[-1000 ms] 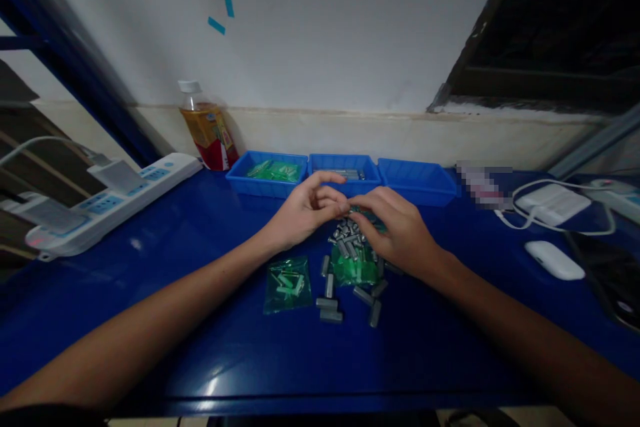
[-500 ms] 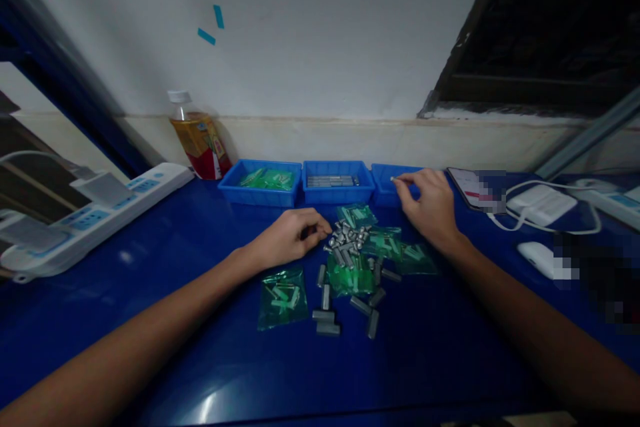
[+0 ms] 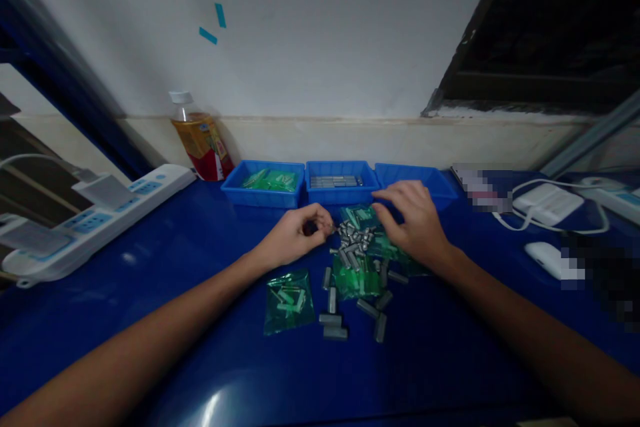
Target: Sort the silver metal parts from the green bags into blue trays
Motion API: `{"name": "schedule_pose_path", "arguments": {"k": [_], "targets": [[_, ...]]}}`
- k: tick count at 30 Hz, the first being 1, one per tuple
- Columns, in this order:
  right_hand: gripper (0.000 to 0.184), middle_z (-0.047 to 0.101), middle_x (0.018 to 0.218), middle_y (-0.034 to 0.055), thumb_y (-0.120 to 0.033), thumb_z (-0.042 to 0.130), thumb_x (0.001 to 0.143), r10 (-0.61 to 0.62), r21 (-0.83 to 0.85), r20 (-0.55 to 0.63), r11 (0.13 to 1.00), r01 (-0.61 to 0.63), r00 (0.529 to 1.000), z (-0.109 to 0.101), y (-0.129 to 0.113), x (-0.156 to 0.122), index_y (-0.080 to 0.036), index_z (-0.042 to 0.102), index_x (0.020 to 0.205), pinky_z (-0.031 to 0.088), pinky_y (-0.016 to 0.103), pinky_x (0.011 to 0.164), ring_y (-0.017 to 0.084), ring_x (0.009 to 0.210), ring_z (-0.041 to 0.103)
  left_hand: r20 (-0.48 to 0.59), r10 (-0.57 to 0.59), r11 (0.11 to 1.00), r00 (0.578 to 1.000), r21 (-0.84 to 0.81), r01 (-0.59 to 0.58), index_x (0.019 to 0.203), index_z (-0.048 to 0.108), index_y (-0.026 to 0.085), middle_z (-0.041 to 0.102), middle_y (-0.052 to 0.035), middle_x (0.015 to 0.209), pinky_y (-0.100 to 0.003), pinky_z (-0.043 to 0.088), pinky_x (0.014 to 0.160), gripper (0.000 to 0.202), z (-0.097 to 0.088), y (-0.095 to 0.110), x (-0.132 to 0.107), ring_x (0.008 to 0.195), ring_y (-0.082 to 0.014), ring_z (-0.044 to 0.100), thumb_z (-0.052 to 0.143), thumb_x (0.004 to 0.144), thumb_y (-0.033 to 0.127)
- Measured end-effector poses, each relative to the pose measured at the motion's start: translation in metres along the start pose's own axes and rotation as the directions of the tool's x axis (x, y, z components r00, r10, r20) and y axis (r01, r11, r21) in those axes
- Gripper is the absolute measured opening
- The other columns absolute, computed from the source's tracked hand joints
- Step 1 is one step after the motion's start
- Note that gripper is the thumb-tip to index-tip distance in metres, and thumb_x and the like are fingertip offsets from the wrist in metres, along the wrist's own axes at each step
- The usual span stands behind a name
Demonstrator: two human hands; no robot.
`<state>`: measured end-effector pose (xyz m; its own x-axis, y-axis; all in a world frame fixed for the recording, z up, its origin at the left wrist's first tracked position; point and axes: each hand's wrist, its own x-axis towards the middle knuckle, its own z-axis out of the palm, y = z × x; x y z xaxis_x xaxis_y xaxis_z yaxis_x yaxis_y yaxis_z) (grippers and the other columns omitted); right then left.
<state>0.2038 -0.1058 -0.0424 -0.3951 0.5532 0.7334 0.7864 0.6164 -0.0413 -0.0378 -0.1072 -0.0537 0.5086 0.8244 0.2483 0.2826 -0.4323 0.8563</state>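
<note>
My left hand (image 3: 300, 233) is curled, thumb and fingertips pinched together at the left edge of a pile of small metal screws (image 3: 353, 235). What sits in that pinch, if anything, is too small to make out. Over the pile's right side hovers my right hand (image 3: 416, 223), its thumb and fingers apart and nothing seen between them. Under and around the pile lie green plastic bags (image 3: 356, 279) with small parts inside. Several grey metal hex standoffs (image 3: 333, 300) are scattered in front. One more green bag (image 3: 289, 303) lies apart, below my left wrist.
Along the wall stand a blue bin (image 3: 263, 198) of green bags, a middle bin (image 3: 341, 195) of metal standoffs, and a right bin (image 3: 417, 180) partly behind my hand. A drink bottle (image 3: 203, 140), power strip (image 3: 107, 220), phone (image 3: 477, 187) and white charger (image 3: 549, 203) flank them.
My right hand has come back from the right bin toward the screw pile, and its fingers have parted; the small piece in its fingertips is no longer seen. My left hand stays beside the pile.
</note>
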Motion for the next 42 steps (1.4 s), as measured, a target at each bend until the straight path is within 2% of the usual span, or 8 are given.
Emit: {"name": "schedule_pose_path", "arguments": {"k": [4, 11, 15, 22, 28, 32, 38, 42], "targets": [[0.02, 0.065, 0.092, 0.0083, -0.024, 0.049, 0.09, -0.182, 0.138, 0.124, 0.977, 0.165, 0.976, -0.005, -0.029, -0.002, -0.016, 0.06, 0.105, 0.039, 0.036, 0.073, 0.022, 0.088, 0.055, -0.035, -0.052, 0.958, 0.998, -0.283, 0.04, 0.085, 0.064, 0.013, 0.066, -0.003, 0.081, -0.026, 0.045, 0.071, 0.017, 0.001, 0.01, 0.007, 0.073, -0.0125, 0.059, 0.061, 0.081, 0.029], [0.015, 0.064, 0.085, 0.0057, -0.026, 0.048, 0.092, -0.19, 0.145, 0.074, 0.973, 0.178, 0.979, -0.003, -0.034, -0.003, -0.018, 0.061, 0.093, 0.038, 0.033, 0.07, 0.019, 0.083, 0.055, -0.047, -0.092, 0.863, 0.995, -0.501, 0.056, 0.097, 0.057, 0.015, 0.064, 0.0012, 0.071, -0.021, 0.044, 0.064, 0.029, 0.019, 0.021, 0.012, 0.063, -0.0089, 0.057, 0.07, 0.076, 0.029], [0.017, 0.064, 0.083, 0.0055, -0.029, 0.049, 0.092, -0.124, 0.158, 0.06, 0.981, 0.113, 0.99, -0.003, -0.035, -0.003, -0.018, 0.061, 0.086, 0.037, 0.034, 0.071, 0.019, 0.082, 0.054, -0.069, -0.034, 0.919, 0.997, -0.393, 0.004, 0.1, 0.054, 0.014, 0.063, 0.0005, 0.072, -0.021, 0.044, 0.065, 0.027, 0.017, 0.022, 0.008, 0.066, -0.0096, 0.057, 0.065, 0.08, 0.03], [0.023, 0.062, 0.074, 0.0048, -0.027, 0.044, 0.093, 0.0, 0.293, 0.011, 0.956, -0.003, 1.0, -0.002, -0.04, -0.002, -0.018, 0.06, 0.078, 0.04, 0.034, 0.07, 0.018, 0.073, 0.053, -0.105, 0.203, 0.972, 0.974, 0.139, -0.188, 0.094, 0.062, 0.014, 0.064, -0.0042, 0.085, -0.025, 0.045, 0.069, 0.017, 0.015, 0.036, 0.005, 0.075, -0.013, 0.057, 0.061, 0.082, 0.026], [0.019, 0.061, 0.086, 0.0081, -0.028, 0.049, 0.09, -0.024, 0.245, -0.012, 0.969, 0.026, 1.0, -0.005, -0.038, -0.003, -0.015, 0.058, 0.1, 0.043, 0.035, 0.074, 0.021, 0.083, 0.054, -0.129, 0.042, 0.996, 0.991, -0.068, -0.052, 0.086, 0.061, 0.012, 0.063, -0.0037, 0.078, -0.025, 0.044, 0.065, 0.022, 0.021, 0.034, 0.009, 0.069, -0.0124, 0.056, 0.056, 0.084, 0.033], [0.016, 0.062, 0.084, 0.0071, -0.021, 0.043, 0.092, -0.134, 0.244, 0.038, 0.962, 0.121, 0.99, -0.005, -0.033, -0.004, -0.017, 0.059, 0.092, 0.043, 0.034, 0.075, 0.019, 0.082, 0.055, -0.044, -0.043, 0.986, 0.998, -0.163, 0.036, 0.08, 0.063, 0.011, 0.064, -0.0033, 0.074, -0.025, 0.043, 0.067, 0.022, 0.022, 0.029, 0.009, 0.069, -0.0119, 0.057, 0.057, 0.082, 0.032], [0.017, 0.062, 0.084, 0.0079, -0.017, 0.041, 0.091, -0.098, 0.258, 0.048, 0.963, 0.082, 0.994, 0.009, -0.032, 0.0, -0.016, 0.058, 0.094, 0.043, 0.034, 0.076, 0.02, 0.081, 0.054, -0.094, -0.062, 0.988, 0.994, -0.145, 0.048, 0.075, 0.062, 0.013, 0.064, -0.0025, 0.071, -0.023, 0.042, 0.063, 0.024, 0.019, 0.029, 0.015, 0.063, -0.0107, 0.055, 0.056, 0.083, 0.034], [0.018, 0.062, 0.087, 0.0088, -0.014, 0.041, 0.09, -0.063, 0.192, 0.093, 0.98, 0.045, 0.994, -0.001, -0.027, 0.002, -0.014, 0.059, 0.095, 0.043, 0.035, 0.079, 0.021, 0.084, 0.054, -0.201, -0.038, 0.998, 0.979, 0.036, 0.046, 0.081, 0.062, 0.013, 0.065, -0.0037, 0.073, -0.025, 0.043, 0.063, 0.02, 0.004, 0.015, 0.014, 0.066, -0.0137, 0.058, 0.057, 0.082, 0.033]]}}
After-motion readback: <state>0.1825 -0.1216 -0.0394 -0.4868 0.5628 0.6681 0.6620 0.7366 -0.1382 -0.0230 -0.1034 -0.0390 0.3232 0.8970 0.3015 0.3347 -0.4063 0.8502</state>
